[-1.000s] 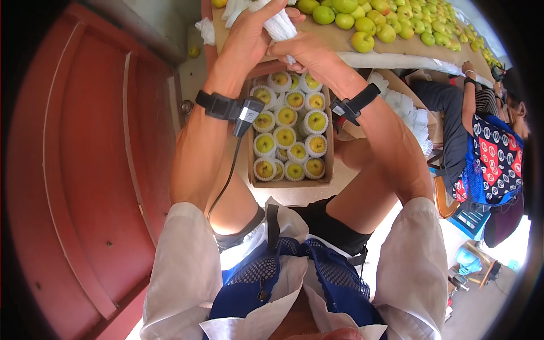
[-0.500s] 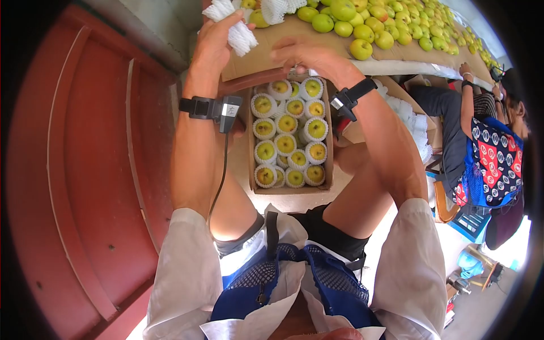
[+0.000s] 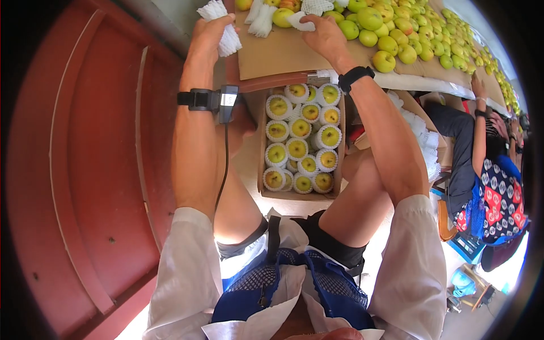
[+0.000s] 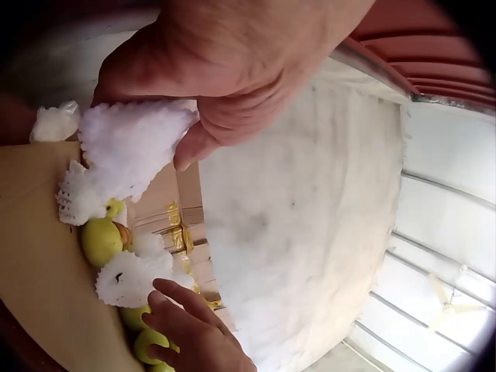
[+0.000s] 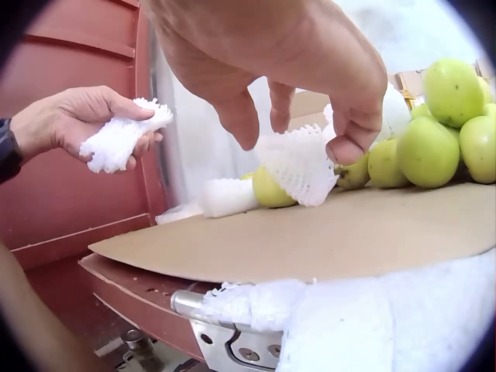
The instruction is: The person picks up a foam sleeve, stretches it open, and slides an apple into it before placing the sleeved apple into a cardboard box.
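Note:
My left hand (image 3: 208, 38) grips white foam netting (image 3: 222, 27) at the table's left edge; the right wrist view shows the fingers curled round this netting (image 5: 124, 139). Over the cardboard-covered tabletop, my right hand (image 3: 330, 41) pinches a piece of white foam net (image 3: 300, 21). In the right wrist view that net (image 5: 298, 164) hangs from the thumb and fingers, in front of a green apple (image 5: 271, 188). More foam nets (image 3: 262, 21) lie beside a yellow-green apple (image 3: 282, 17). Loose apples (image 3: 384, 61) are heaped to the right of my right hand.
Below the table edge, a cardboard box (image 3: 262, 164) holds apples in foam nets, between my legs. Another box with white foam (image 3: 416, 127) stands to its right. A red door (image 3: 107, 170) is on the left. Another person (image 3: 498, 192) sits at the far right.
My hands have moved apart, the left one leftward with its netting. My right hand, empty half a second ago, has reached farther over the table and taken hold of a foam net.

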The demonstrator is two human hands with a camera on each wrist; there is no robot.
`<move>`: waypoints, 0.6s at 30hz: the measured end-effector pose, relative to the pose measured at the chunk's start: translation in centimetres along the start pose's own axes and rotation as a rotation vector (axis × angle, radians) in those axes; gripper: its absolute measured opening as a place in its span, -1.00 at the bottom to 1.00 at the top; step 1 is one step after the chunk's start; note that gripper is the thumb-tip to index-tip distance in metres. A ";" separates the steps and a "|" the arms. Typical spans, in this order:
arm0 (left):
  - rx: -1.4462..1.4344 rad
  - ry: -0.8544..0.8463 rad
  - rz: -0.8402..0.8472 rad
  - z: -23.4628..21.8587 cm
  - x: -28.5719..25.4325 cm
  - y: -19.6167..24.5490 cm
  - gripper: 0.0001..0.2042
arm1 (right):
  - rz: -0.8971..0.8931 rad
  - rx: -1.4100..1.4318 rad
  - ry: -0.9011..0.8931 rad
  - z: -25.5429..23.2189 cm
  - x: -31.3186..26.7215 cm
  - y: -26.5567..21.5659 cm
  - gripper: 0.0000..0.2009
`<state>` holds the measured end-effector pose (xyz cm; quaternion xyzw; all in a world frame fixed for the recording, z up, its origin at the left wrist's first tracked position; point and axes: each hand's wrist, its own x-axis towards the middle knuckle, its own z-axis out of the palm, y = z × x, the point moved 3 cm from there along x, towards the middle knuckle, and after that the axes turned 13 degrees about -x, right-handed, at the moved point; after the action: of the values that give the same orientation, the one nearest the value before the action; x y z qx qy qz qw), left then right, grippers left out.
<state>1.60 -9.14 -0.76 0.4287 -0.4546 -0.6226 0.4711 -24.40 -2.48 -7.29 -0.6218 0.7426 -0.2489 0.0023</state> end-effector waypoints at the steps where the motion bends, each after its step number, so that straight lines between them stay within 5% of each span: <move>1: -0.009 0.017 0.013 -0.6 -0.1 0.2 -0.66 | 0.003 0.005 -0.007 0.8 0.0 0.3 -0.62; 6: 0.066 0.086 0.058 -3.0 -0.7 1.2 -0.69 | 0.000 0.004 0.005 1.3 -0.4 1.1 -0.63; 9: 0.356 0.028 0.068 -3.4 0.1 0.7 -0.64 | 0.005 0.008 0.004 0.6 -0.6 0.7 -0.64; 12: 0.816 0.072 0.345 0.0 -2.0 1.0 -0.66 | 0.039 0.065 -0.026 -0.6 -1.0 0.3 -0.66; 18: 1.293 -0.126 0.465 3.3 -2.2 -3.6 -0.38 | 0.119 0.119 -0.014 -4.8 -2.0 0.3 -0.70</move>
<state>-1.87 -5.94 -3.28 0.4780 -0.8413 -0.1329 0.2146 -25.73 1.19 -3.84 -0.5768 0.7622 -0.2877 0.0590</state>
